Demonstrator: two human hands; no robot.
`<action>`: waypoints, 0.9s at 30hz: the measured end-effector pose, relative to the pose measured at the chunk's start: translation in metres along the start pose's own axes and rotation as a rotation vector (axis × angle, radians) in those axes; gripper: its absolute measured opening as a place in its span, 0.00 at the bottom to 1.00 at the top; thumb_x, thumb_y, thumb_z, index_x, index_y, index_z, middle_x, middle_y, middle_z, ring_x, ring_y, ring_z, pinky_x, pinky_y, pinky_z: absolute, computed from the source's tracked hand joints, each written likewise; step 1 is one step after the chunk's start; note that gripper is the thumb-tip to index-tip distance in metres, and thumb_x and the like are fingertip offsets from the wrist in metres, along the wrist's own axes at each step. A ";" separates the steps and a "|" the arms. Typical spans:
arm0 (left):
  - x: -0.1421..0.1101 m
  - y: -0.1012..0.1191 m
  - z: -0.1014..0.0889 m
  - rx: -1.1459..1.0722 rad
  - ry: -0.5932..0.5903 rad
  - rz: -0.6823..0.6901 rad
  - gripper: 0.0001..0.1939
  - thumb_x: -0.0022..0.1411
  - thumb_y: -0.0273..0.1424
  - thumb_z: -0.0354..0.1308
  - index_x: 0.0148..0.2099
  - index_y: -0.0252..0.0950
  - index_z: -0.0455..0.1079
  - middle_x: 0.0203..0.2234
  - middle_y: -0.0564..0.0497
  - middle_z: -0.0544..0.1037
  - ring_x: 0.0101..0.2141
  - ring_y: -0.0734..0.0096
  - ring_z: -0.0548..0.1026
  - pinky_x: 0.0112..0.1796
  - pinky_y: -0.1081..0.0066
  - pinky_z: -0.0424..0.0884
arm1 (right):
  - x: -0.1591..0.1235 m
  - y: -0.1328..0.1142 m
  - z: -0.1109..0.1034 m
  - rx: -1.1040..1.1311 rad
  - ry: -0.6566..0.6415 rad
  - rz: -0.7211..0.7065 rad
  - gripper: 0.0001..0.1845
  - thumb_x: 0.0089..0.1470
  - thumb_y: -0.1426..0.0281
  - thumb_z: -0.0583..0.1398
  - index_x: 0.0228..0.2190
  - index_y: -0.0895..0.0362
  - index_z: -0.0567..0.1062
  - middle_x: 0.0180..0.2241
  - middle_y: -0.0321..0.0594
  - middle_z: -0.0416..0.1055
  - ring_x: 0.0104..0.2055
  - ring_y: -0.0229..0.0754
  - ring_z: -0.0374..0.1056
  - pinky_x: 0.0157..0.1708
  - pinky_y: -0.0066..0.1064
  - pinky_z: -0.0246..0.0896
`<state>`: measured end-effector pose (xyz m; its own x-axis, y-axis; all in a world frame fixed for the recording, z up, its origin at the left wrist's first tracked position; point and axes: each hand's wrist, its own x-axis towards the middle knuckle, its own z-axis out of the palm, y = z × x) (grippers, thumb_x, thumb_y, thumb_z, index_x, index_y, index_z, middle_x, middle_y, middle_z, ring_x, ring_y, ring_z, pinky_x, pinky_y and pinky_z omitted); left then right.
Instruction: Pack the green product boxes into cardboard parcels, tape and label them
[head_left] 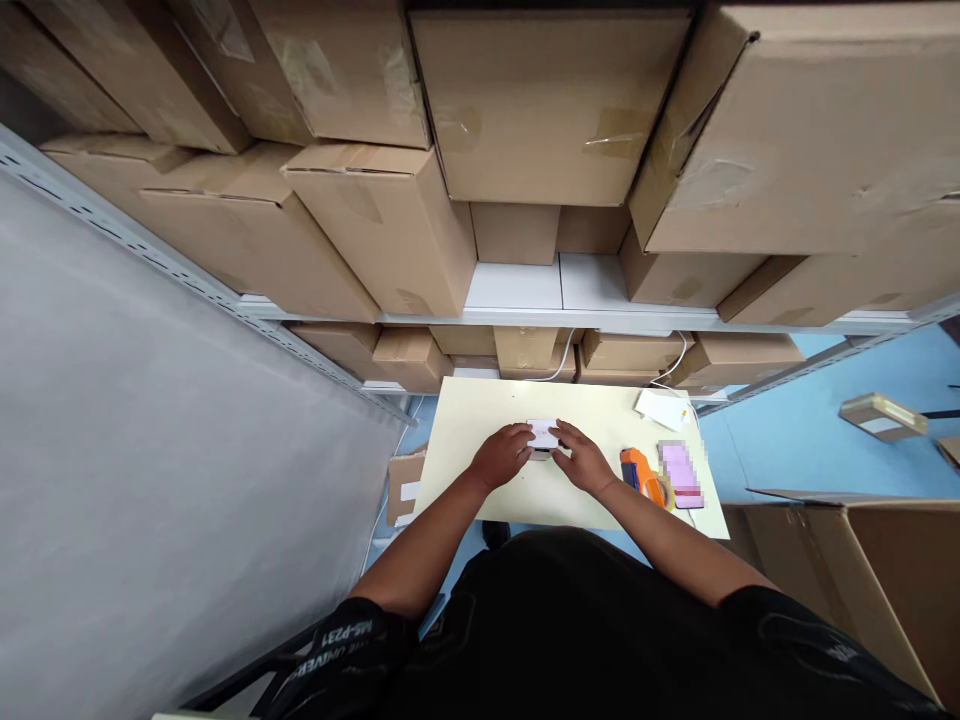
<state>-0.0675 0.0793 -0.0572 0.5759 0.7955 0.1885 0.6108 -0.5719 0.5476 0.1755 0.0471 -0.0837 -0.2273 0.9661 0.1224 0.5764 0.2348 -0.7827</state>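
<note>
Between my two hands is a small white box (542, 433) with faint markings on top, over the middle of a pale table (480, 500). My left hand (501, 458) grips its left side, fingers on the top and thumb at the near edge. From the right, my right hand (583, 458) holds it in the same way. Part of the box is hidden under the fingers. An orange tape dispenser (639, 472) with a roll of tape lies right of my right hand, beside a phone (681, 472) with a pink, blurred screen.
A white card or packet (661, 408) and white cables lie at the table's back right. Beyond the table stand shelves (517, 285) packed with cardboard boxes (555, 110). A grey wall (172, 450) runs along the left. An open carton (825, 560) stands at right.
</note>
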 end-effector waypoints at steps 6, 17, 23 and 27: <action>-0.002 -0.005 0.007 0.069 0.000 0.045 0.13 0.66 0.27 0.59 0.51 0.38 0.78 0.55 0.43 0.78 0.53 0.58 0.76 0.56 0.56 0.75 | -0.003 0.004 0.007 -0.077 0.027 -0.065 0.20 0.61 0.69 0.60 0.55 0.51 0.78 0.66 0.48 0.64 0.60 0.53 0.71 0.58 0.50 0.72; -0.015 -0.007 0.012 0.088 -0.019 0.106 0.15 0.69 0.28 0.56 0.55 0.38 0.76 0.60 0.40 0.75 0.52 0.54 0.78 0.54 0.52 0.74 | -0.005 0.007 0.008 -0.102 0.058 -0.163 0.15 0.65 0.63 0.60 0.51 0.52 0.79 0.65 0.51 0.63 0.51 0.51 0.75 0.55 0.51 0.74; -0.017 -0.008 0.012 0.012 -0.009 0.047 0.15 0.67 0.27 0.58 0.54 0.40 0.77 0.60 0.41 0.75 0.52 0.54 0.78 0.54 0.51 0.74 | -0.002 0.006 0.005 -0.173 0.013 -0.181 0.15 0.64 0.66 0.61 0.51 0.53 0.79 0.65 0.53 0.63 0.48 0.51 0.75 0.54 0.53 0.74; -0.012 -0.003 0.012 -0.088 0.039 -0.035 0.14 0.62 0.29 0.63 0.51 0.39 0.77 0.59 0.42 0.74 0.57 0.53 0.74 0.58 0.53 0.73 | 0.001 0.005 0.004 -0.194 -0.020 -0.188 0.16 0.60 0.69 0.63 0.50 0.54 0.78 0.66 0.54 0.61 0.51 0.53 0.74 0.55 0.54 0.73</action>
<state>-0.0695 0.0693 -0.0702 0.5326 0.8228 0.1982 0.5792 -0.5252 0.6235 0.1755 0.0487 -0.0902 -0.3591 0.9016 0.2411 0.6614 0.4281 -0.6159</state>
